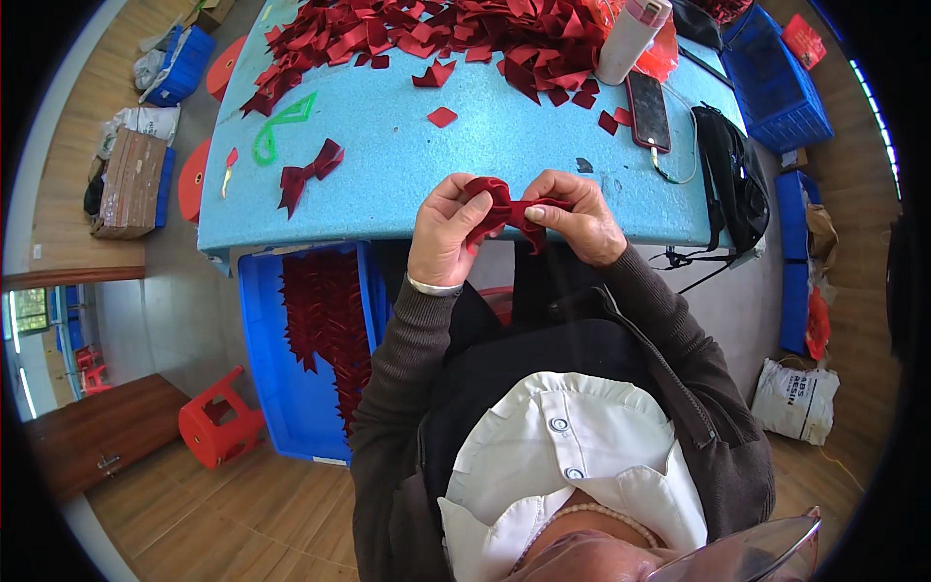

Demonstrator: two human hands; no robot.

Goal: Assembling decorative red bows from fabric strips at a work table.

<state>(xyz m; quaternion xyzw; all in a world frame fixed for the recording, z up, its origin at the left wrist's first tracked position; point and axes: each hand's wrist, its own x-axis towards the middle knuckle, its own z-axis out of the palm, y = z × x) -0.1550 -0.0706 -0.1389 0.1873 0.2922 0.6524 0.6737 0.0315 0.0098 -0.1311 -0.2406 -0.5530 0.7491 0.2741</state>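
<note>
A dark red velvet ribbon bow (pixel 498 204) is held up in both hands at the near edge of the light blue table (pixel 388 209). My left hand (pixel 441 233) pinches the bow's left loop between thumb and fingers. With thumb and forefinger, my right hand (pixel 585 221) grips the right end of the ribbon; a tail hangs below between the hands. Part of the bow is hidden behind my fingers. Another red bow (pixel 310 175) lies on the table, left of my hands. Farther back spreads a heap of red ribbon pieces (pixel 436 29).
A blue crate (pixel 291 417) with strings of red ribbon (pixel 325 301) stands below the table at the left, near a tipped red stool (pixel 221 422). A phone (pixel 648 112) on a cable, a white bottle (pixel 630 44) and a black bag (pixel 732 179) occupy the table's right side.
</note>
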